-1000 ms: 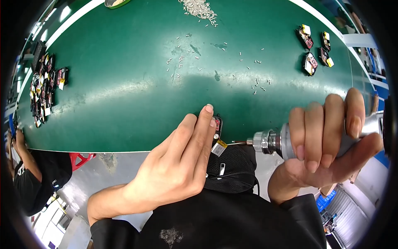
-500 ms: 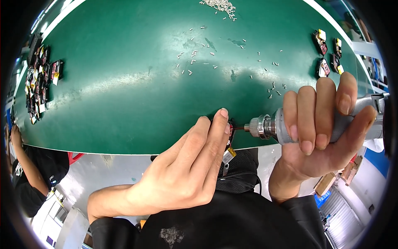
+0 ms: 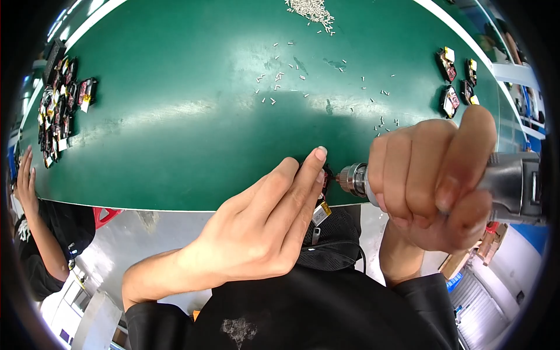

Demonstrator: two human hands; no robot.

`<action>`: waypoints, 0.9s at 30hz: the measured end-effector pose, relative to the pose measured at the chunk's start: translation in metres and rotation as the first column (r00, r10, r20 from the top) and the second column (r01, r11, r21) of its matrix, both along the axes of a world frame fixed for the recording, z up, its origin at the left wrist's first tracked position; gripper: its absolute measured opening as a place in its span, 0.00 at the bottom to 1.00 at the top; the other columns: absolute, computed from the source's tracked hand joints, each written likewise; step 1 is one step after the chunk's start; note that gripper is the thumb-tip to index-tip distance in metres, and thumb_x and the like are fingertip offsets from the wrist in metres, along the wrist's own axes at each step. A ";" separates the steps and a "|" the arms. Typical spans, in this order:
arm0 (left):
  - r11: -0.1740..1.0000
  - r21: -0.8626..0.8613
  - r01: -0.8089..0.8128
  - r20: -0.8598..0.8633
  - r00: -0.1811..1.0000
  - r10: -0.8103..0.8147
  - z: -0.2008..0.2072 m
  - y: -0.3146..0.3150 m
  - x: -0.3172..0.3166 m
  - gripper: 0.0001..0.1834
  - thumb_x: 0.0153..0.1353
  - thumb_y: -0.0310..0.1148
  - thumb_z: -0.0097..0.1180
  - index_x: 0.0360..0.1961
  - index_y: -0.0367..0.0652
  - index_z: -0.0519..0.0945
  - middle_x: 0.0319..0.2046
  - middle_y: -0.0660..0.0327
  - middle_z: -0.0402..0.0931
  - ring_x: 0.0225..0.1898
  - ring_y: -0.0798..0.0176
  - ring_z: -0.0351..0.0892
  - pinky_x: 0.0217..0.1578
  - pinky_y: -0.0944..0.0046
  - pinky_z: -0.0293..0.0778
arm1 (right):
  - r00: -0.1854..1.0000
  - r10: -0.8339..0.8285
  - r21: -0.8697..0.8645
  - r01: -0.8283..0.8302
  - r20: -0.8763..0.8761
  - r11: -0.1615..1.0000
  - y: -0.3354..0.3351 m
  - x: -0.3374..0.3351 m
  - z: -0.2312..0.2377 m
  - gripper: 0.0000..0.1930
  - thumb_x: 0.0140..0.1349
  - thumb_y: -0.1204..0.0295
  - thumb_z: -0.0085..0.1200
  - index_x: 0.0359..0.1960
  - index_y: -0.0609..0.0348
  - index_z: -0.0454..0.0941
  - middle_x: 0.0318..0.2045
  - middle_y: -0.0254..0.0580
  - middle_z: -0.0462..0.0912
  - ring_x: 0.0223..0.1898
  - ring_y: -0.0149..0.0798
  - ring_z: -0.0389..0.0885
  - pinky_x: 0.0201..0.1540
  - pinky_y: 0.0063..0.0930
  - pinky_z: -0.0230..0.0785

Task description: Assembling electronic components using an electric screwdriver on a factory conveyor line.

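Right hand (image 3: 431,178): grip wrapped round driver (image 3: 513,182), nose beside device (image 3: 328,175) | Left hand (image 3: 254,230): over device, grip hidden, cannot tell | Bench (image 3: 175,157) beneath

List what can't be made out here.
In head view:
Black device: mostly hidden by the left hand.
Grey driver: middle hidden by the right hand, rear by the picture's dark rim.
Driver tip: too small to tell what it touches.
Silver pile: cut off by the top edge.

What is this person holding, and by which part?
The right hand grips a grey power screwdriver around its body, behind the metal nose. The left hand is at a small black device, mostly hidden, so its hold cannot be told.
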State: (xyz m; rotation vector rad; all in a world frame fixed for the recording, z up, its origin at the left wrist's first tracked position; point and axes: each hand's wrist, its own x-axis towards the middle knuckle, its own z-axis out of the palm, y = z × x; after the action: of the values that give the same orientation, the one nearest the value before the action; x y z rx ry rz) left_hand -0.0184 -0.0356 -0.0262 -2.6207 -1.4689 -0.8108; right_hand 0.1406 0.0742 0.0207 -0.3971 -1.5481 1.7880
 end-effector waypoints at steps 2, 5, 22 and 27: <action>0.999 -0.029 0.020 -0.001 1.000 -0.020 0.003 -0.001 -0.003 0.22 0.35 0.19 0.57 0.37 0.21 0.78 0.46 0.41 0.75 0.37 0.52 0.75 0.32 0.62 0.78 | 0.999 0.008 -0.004 -0.008 -0.048 1.000 0.001 -0.003 0.000 0.11 0.66 0.64 0.49 0.31 0.53 0.61 0.13 0.26 0.65 0.10 0.24 0.62 0.20 0.19 0.60; 0.998 -0.065 0.025 -0.059 0.998 -0.029 0.014 -0.003 -0.005 0.23 0.35 0.21 0.55 0.38 0.22 0.78 0.47 0.42 0.74 0.40 0.52 0.75 0.36 0.62 0.78 | 0.988 0.007 -0.078 -0.020 -0.157 0.997 -0.001 -0.006 -0.001 0.11 0.62 0.68 0.53 0.29 0.54 0.63 0.13 0.27 0.66 0.10 0.24 0.62 0.19 0.19 0.61; 0.563 0.214 -0.799 -0.267 0.506 0.820 0.030 -0.004 -0.180 0.20 0.59 0.24 0.53 0.54 0.35 0.71 0.54 0.48 0.70 0.54 0.46 0.67 0.56 0.53 0.63 | 0.817 -0.198 -0.401 -0.045 -0.542 0.915 -0.012 0.048 -0.029 0.10 0.63 0.68 0.51 0.31 0.54 0.62 0.10 0.28 0.61 0.08 0.25 0.61 0.17 0.22 0.61; 0.756 -0.020 -0.654 -0.030 0.756 0.654 0.032 0.008 -0.106 0.17 0.53 0.17 0.56 0.46 0.36 0.77 0.45 0.53 0.74 0.49 0.51 0.73 0.52 0.57 0.67 | 0.817 -0.251 -0.555 -0.099 -0.519 0.826 -0.021 0.038 -0.047 0.08 0.65 0.67 0.47 0.33 0.56 0.63 0.11 0.28 0.60 0.11 0.26 0.60 0.21 0.25 0.59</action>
State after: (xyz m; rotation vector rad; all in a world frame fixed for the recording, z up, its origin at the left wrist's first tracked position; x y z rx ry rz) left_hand -0.1245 -0.0273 0.0058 -1.8568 -2.1900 -0.6604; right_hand 0.1782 0.0528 -0.0265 -0.1538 -0.5527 2.0296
